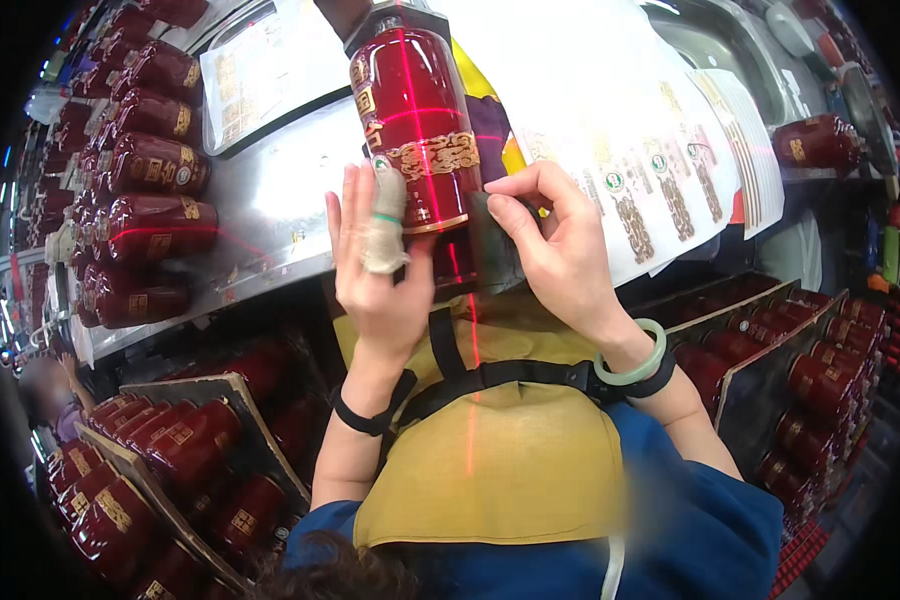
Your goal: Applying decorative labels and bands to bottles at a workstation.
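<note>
A dark red glass bottle point(415, 110) with gold lettering and a gold patterned band lies in front of me, its neck away from me. Red light lines cross on it. My left hand point(380, 255) is at the bottle's lower left side, fingers stretched out, one finger wrapped in a beige cover. At the lower right side, my right hand point(560, 230) has thumb and index fingertip brought together beside the glass. Whatever lies between those fingertips is too small to make out. A dark flat piece point(497, 250) hangs just below them, by the bottle's base.
White sheets of gold decals point(660, 190) lie right of the bottle; another decal sheet point(260, 85) lies left. Red bottles point(160, 165) are stacked along the left table. Crates of bottles point(240, 390) stand low on both sides. A metal basin point(725, 45) is at the far right.
</note>
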Tool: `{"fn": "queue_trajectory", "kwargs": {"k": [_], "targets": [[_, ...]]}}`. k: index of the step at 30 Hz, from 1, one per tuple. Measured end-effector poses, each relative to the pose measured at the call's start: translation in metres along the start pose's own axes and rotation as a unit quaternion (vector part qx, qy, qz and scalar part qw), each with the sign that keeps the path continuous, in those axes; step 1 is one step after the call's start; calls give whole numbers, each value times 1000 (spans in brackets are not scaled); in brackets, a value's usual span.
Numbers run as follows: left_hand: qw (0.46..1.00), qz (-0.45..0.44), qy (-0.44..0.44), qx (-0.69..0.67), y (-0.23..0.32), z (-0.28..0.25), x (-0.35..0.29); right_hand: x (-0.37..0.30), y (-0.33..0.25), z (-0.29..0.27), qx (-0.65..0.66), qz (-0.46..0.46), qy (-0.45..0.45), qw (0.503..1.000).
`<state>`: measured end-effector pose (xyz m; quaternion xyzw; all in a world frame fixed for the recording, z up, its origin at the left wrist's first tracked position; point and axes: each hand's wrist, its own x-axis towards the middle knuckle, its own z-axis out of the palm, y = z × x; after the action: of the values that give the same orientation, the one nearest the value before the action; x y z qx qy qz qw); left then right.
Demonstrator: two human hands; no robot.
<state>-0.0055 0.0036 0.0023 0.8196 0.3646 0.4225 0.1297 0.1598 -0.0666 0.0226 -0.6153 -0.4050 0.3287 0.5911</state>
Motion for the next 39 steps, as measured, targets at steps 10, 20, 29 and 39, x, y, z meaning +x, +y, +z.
{"fn": "queue_trajectory", "kwargs": {"k": [10, 20, 29, 39], "targets": [[999, -27, 7, -40, 3, 1, 5, 1, -2, 0, -10, 15, -4, 1000], [997, 69, 12, 30, -5, 4, 3, 7, -3, -13, -92, 19, 28, 995], [999, 45, 7, 25, -16, 0, -11, 9, -11, -9, -147, 23, 52, 987], [990, -65, -55, -115, -21, -12, -11, 7, -3, -15, -153, 58, 68, 984]]}}
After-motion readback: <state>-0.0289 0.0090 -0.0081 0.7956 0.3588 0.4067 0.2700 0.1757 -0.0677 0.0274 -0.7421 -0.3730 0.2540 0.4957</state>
